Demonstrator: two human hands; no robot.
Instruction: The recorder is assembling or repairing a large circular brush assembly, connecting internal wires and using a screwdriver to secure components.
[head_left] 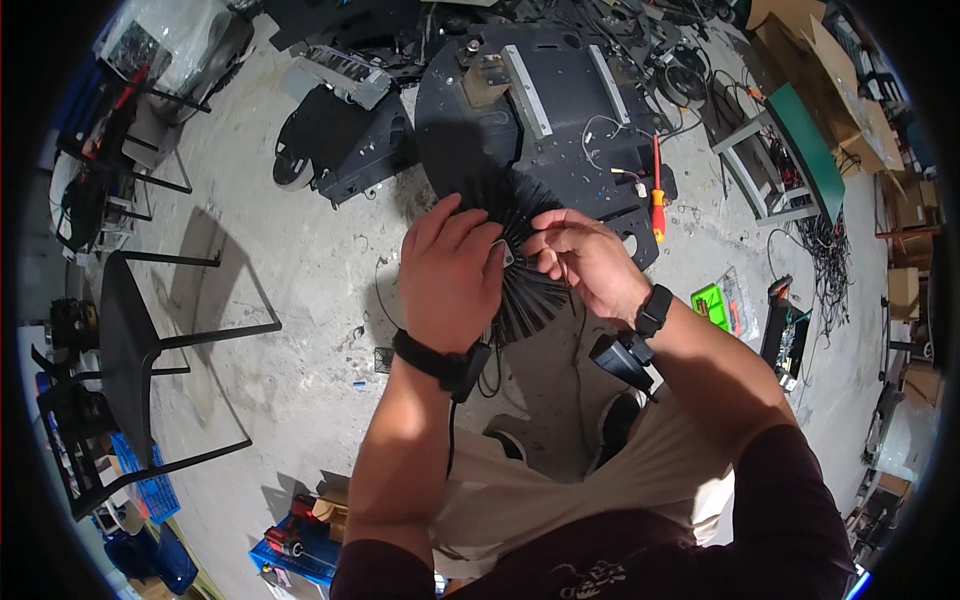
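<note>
A round black brush (530, 305) with stiff bristles fanning outward is between my hands, in front of my knees. My left hand (447, 275) is closed on its left side, fingers bent over the bristles, the thumb beside a small light-coloured metal piece (507, 254) at the brush's middle. Opposite it, my right hand (590, 262) has its thumb and fingertips pinched together close to the hub; what they hold is too small to make out. A thin dark cable (578, 345) hangs below the right hand. Black straps with devices sit on both wrists.
Beyond the brush lies a large black base plate (470, 130) with metal rails. A red-and-yellow screwdriver (658, 215) rests at its right. Further right are a green-topped stool (805, 150), a green tray (710, 305) and tangled cables (830, 260). A black chair (130, 350) lies left.
</note>
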